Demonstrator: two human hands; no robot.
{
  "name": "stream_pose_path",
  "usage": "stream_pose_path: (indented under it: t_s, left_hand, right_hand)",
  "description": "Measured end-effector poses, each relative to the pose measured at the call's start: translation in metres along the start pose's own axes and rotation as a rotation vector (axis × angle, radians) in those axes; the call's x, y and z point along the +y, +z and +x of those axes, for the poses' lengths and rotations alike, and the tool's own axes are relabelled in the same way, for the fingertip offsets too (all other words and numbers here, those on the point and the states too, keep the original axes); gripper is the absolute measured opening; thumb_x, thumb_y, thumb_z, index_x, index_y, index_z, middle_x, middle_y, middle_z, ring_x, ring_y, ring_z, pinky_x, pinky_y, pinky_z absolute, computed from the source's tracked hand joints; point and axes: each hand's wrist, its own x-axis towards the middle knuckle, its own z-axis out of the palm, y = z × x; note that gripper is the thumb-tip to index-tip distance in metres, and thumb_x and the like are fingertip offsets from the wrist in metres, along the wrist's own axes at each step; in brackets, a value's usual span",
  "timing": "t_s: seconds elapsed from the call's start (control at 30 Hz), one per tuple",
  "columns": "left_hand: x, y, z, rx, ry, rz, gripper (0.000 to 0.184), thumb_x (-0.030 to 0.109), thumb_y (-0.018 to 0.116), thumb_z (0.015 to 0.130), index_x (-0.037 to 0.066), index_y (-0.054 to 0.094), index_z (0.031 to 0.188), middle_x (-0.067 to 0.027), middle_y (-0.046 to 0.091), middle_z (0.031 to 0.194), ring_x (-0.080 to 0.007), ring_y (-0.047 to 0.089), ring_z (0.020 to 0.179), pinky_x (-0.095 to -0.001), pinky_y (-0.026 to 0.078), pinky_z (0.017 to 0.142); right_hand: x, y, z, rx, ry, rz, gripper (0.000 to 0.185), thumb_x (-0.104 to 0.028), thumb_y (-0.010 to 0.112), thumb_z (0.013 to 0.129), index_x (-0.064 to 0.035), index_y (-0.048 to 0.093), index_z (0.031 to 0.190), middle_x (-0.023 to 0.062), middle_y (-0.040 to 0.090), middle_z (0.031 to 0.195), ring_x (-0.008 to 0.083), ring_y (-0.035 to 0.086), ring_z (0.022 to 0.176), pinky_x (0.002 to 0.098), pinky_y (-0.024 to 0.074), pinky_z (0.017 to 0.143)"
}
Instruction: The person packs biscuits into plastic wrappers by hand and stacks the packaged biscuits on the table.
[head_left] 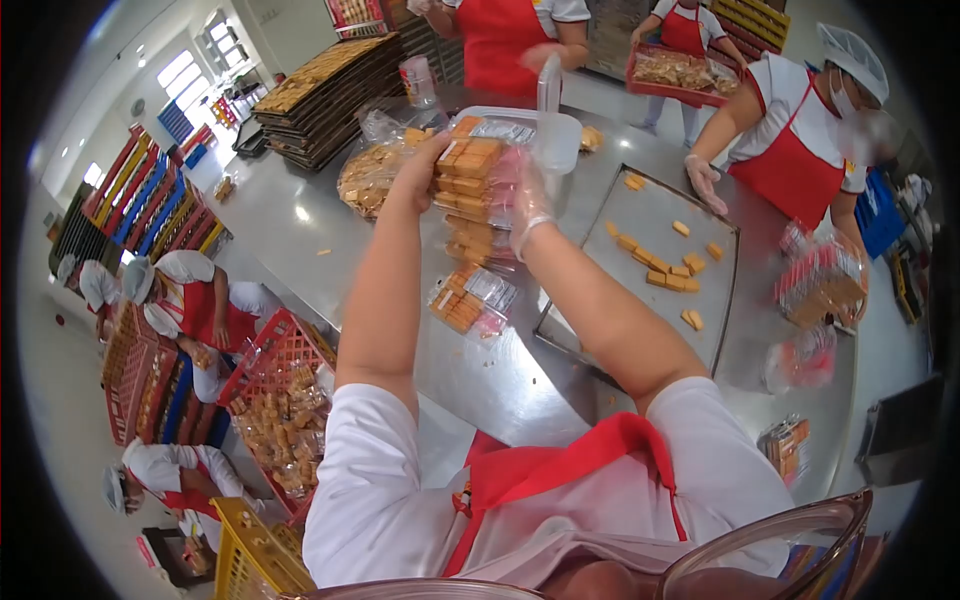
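A stack of clear plastic packs of rectangular orange-brown biscuits point(468, 185) stands between my two hands over the metal table. My left hand point(422, 168) is closed on its left side. Against the right side presses my right hand point(532, 208), in a thin see-through glove, its fingers partly hidden by the packs. Just below the stack, one more biscuit pack point(462, 305) with a pink-and-white label lies on the table. Behind the stack sits a translucent plastic tub point(562, 140). Left of it is a large clear bag of biscuits point(368, 178).
A metal baking tray point(610, 290) with loose biscuits lies to the right. Across the table, a co-worker's gloved hand point(706, 184) is near that tray. Stacked baking trays point(325, 95) stand at the far left. A red crate point(280, 420) of packed biscuits is beside the table.
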Motion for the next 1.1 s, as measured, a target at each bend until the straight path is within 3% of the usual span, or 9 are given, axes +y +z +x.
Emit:
stream_pose_path:
  t_s: [0.2, 0.3, 0.4, 0.47, 0.53, 0.6, 0.7, 0.8, 1.1]
  left_hand:
    - [0.001, -0.008, -0.018, -0.090, 0.084, -0.226, 0.053, 0.045, 0.051, 0.079, 0.014, 0.044, 0.120, -0.0080, 0.048, 0.119, -0.0206, 0.044, 0.107, -0.0343, 0.032, 0.091]
    - [-0.032, -0.039, -0.005, 0.366, 0.186, -0.226, 0.068, 0.056, 0.037, 0.083, 0.006, 0.031, 0.128, -0.0135, 0.035, 0.130, -0.0269, 0.030, 0.122, -0.0389, 0.023, 0.099]
    - [-0.074, -0.051, -0.008, 0.686, 0.393, -0.496, 0.063, 0.051, 0.035, 0.086, 0.000, 0.034, 0.123, -0.0142, 0.035, 0.127, -0.0221, 0.030, 0.118, -0.0339, 0.020, 0.100]
    - [-0.084, -0.033, -0.025, 0.763, 0.568, -0.430, 0.061, 0.050, 0.031, 0.088, 0.000, 0.034, 0.124, -0.0139, 0.037, 0.124, -0.0223, 0.031, 0.117, -0.0340, 0.020, 0.100]
    - [-0.084, -0.009, -0.031, 0.777, 0.697, -0.343, 0.061, 0.050, 0.028, 0.089, 0.000, 0.034, 0.123, -0.0138, 0.038, 0.123, -0.0226, 0.032, 0.117, -0.0341, 0.021, 0.100]
    - [-0.077, 0.013, -0.035, 0.741, 0.783, -0.250, 0.062, 0.051, 0.026, 0.089, 0.000, 0.034, 0.123, -0.0139, 0.038, 0.123, -0.0231, 0.033, 0.117, -0.0343, 0.022, 0.099]
    - [-0.070, 0.027, -0.017, 0.658, 0.860, -0.086, 0.064, 0.053, 0.025, 0.089, -0.001, 0.035, 0.122, -0.0144, 0.039, 0.121, -0.0239, 0.035, 0.115, -0.0348, 0.024, 0.098]
    - [-0.064, 0.039, -0.010, 0.696, 0.908, -0.001, 0.065, 0.053, 0.026, 0.088, -0.002, 0.033, 0.123, -0.0160, 0.037, 0.123, -0.0244, 0.034, 0.115, -0.0344, 0.024, 0.098]
    - [-0.066, 0.035, -0.015, 0.670, 0.872, -0.057, 0.072, 0.056, 0.027, 0.087, -0.001, 0.020, 0.130, -0.0191, 0.028, 0.129, -0.0273, 0.031, 0.117, -0.0351, 0.022, 0.100]
  right_hand:
    - [-0.015, 0.009, -0.029, 0.037, 0.011, -0.025, 0.051, -0.045, 0.049, 0.080, -0.0087, 0.040, 0.114, 0.0112, 0.051, 0.101, 0.0260, 0.054, 0.086, 0.0352, 0.0450, 0.073]
    - [0.010, -0.017, 0.011, 0.247, -0.096, -0.141, 0.048, -0.039, 0.050, 0.079, -0.0052, 0.042, 0.112, 0.0124, 0.052, 0.099, 0.0273, 0.054, 0.086, 0.0347, 0.0446, 0.075]
    - [0.019, -0.049, 0.047, 0.489, -0.816, -0.616, 0.046, -0.037, 0.048, 0.080, -0.0029, 0.044, 0.111, 0.0119, 0.052, 0.102, 0.0266, 0.052, 0.090, 0.0358, 0.0421, 0.080]
    - [0.013, -0.086, 0.106, 0.137, -1.043, -0.777, 0.046, -0.034, 0.045, 0.084, -0.0064, 0.040, 0.120, 0.0112, 0.046, 0.115, 0.0224, 0.044, 0.104, 0.0341, 0.0364, 0.086]
    - [-0.010, -0.082, 0.107, -0.089, -0.852, -0.759, 0.046, -0.034, 0.044, 0.086, -0.0077, 0.040, 0.123, 0.0108, 0.045, 0.120, 0.0206, 0.040, 0.111, 0.0334, 0.0336, 0.090]
    - [-0.071, -0.035, 0.054, -0.185, -0.269, -0.554, 0.045, -0.034, 0.046, 0.085, -0.0067, 0.044, 0.121, 0.0106, 0.048, 0.119, 0.0211, 0.040, 0.113, 0.0339, 0.0335, 0.090]
    - [-0.059, -0.021, 0.072, -0.222, -0.155, -0.533, 0.045, -0.037, 0.047, 0.084, -0.0068, 0.049, 0.117, 0.0084, 0.048, 0.119, 0.0194, 0.043, 0.109, 0.0310, 0.0338, 0.090]
    - [-0.049, -0.017, 0.067, -0.420, -0.321, -0.681, 0.049, -0.042, 0.047, 0.083, -0.0067, 0.049, 0.117, 0.0089, 0.047, 0.120, 0.0196, 0.042, 0.109, 0.0330, 0.0336, 0.089]
    - [-0.052, -0.034, 0.079, -0.449, 0.176, -0.533, 0.083, -0.065, 0.046, 0.074, -0.0100, 0.027, 0.133, 0.0133, 0.030, 0.136, 0.0270, 0.027, 0.125, 0.0472, 0.0179, 0.101]
